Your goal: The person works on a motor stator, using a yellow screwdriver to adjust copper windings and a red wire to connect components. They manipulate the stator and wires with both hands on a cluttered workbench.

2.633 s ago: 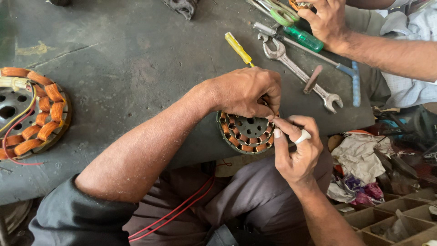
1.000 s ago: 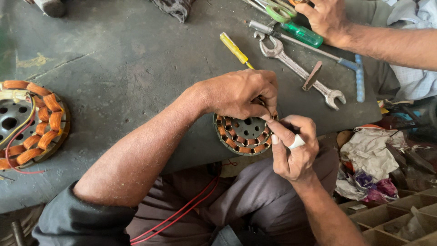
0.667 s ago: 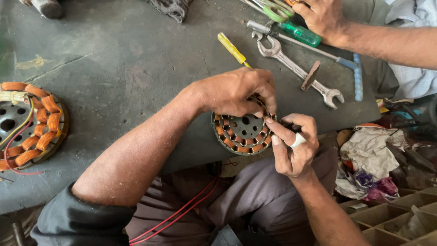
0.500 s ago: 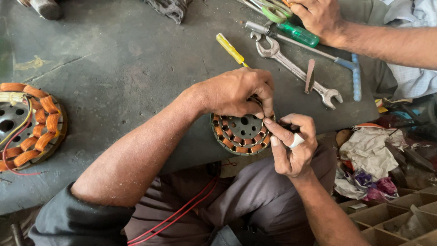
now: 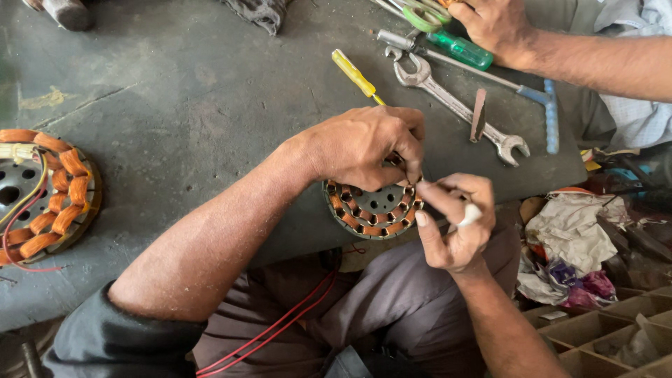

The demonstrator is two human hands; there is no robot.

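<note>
A small round motor stator [image 5: 372,211] with copper-coloured windings rests at the front edge of the dark workbench [image 5: 175,112]. My left hand [image 5: 364,145] lies over its top rim, fingers curled and gripping it. My right hand [image 5: 453,222] is at its right edge, thumb and forefinger pinched together on a thin dark tool or wire end that touches the windings; what it pinches is too small to name. A white band wraps one finger of the right hand.
A bigger stator [image 5: 43,196] with orange coils lies at the bench's left edge. A yellow-handled screwdriver [image 5: 354,73], a spanner [image 5: 455,105] and a green-handled screwdriver [image 5: 458,49] lie behind. Another person's hand [image 5: 498,26] reaches in top right. Rags [image 5: 570,238] and cardboard trays [image 5: 609,336] sit at right.
The view has shifted slightly. Both hands stay on the small stator; my right hand's pinch has worked a little along its right rim. The other person's hand moved among the tools.
</note>
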